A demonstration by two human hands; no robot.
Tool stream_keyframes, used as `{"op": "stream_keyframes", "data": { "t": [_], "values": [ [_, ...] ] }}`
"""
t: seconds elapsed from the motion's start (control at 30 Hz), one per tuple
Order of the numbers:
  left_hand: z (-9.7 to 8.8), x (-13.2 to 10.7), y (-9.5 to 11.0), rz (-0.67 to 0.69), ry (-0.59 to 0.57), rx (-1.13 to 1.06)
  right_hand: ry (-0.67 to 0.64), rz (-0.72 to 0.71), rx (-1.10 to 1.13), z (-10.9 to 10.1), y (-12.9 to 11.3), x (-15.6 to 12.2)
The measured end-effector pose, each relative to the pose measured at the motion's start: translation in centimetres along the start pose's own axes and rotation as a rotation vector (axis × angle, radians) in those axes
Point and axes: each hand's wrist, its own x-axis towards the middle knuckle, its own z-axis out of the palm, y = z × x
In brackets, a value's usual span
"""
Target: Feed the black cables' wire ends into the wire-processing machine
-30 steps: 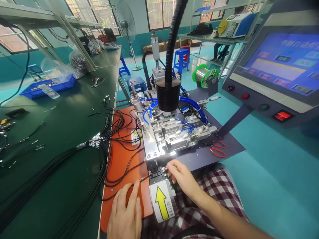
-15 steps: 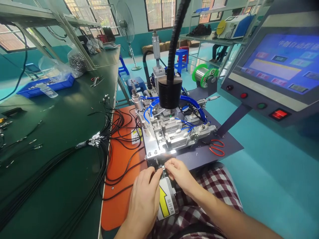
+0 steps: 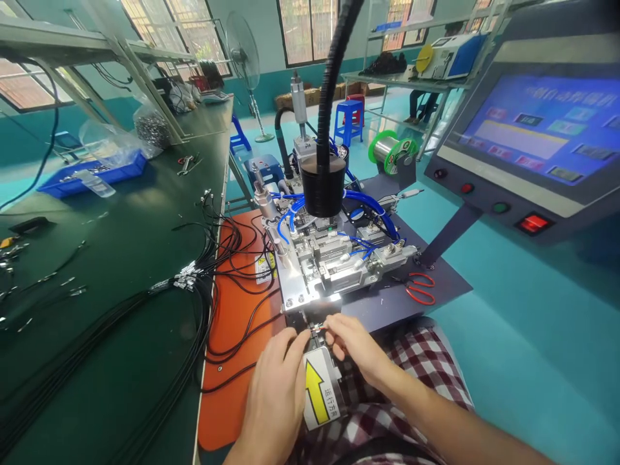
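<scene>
My left hand (image 3: 278, 381) is closed, with thumb and index fingertip together at the front track of a soldering machine (image 3: 329, 252). A black cable (image 3: 230, 386) runs in under this hand, and its end is hidden there. Just beyond the fingertips sits a small silvery connector piece (image 3: 317, 328). From the other side my right hand (image 3: 356, 345) pinches at the same spot, a thin reddish bit showing by its fingertips; what it grips is too small to name. Below the hands lies a white plate with a yellow arrow (image 3: 317, 394).
More black cables (image 3: 186, 278) lie bundled across the green bench (image 3: 130, 245) and orange mat (image 3: 220, 413). Red-handled scissors (image 3: 420, 289) rest on the machine base. A black nozzle hose (image 3: 324, 187) hangs overhead. To the right stand a control screen (image 3: 542, 123) and a solder spool (image 3: 390, 152).
My right hand has shifted slightly, its lower fingers curling in more. The left fingertips have drawn back a little from the silvery piece. The whole view has tilted slightly.
</scene>
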Motion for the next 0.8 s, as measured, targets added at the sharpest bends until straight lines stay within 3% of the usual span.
{"op": "stream_keyframes", "data": {
  "t": [0.17, 0.27, 0.47, 0.8],
  "values": [
    [0.4, -5.4, -2.4, -0.214, 0.009, 0.181, 0.038, 0.052, -0.011, -2.8, 1.0, -2.4],
    [1.3, -6.8, -3.6, -0.200, -0.021, 0.272, 0.056, 0.077, -0.036, -3.1, 0.7, -3.6],
    [1.5, -6.3, -4.5, -0.146, 0.001, 0.273, 0.068, 0.109, -0.062, -3.4, 0.9, -4.5],
    [2.1, -6.1, -4.5, -0.243, -0.042, 0.186, 0.067, 0.164, -0.050, -3.6, 2.8, -5.2]
  ]
}}
